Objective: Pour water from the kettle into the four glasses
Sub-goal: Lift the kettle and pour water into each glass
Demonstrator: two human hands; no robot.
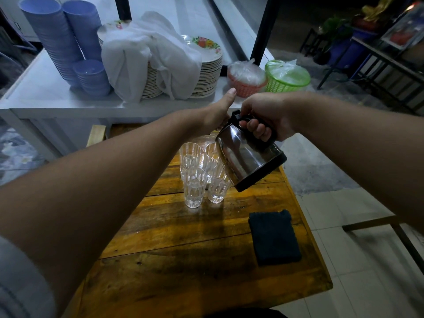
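A steel kettle (245,154) with a black handle and base hangs tilted forward above the far glasses. My right hand (263,115) grips its handle. My left hand (218,111) rests against the kettle's lid end, thumb up; its fingers are hidden behind the kettle. Clear faceted glasses stand in a tight cluster on the wooden table (183,260): near left glass (194,191), near right glass (218,189), far left glass (190,157), and far right glass (212,154) partly behind the kettle. I cannot see any water stream.
A dark folded cloth (274,237) lies on the table's right side. Behind stands a white counter (46,92) with stacked blue bowls (57,37), plate stacks under a white cloth (149,58), and a red basket (246,81) and green basket (286,76).
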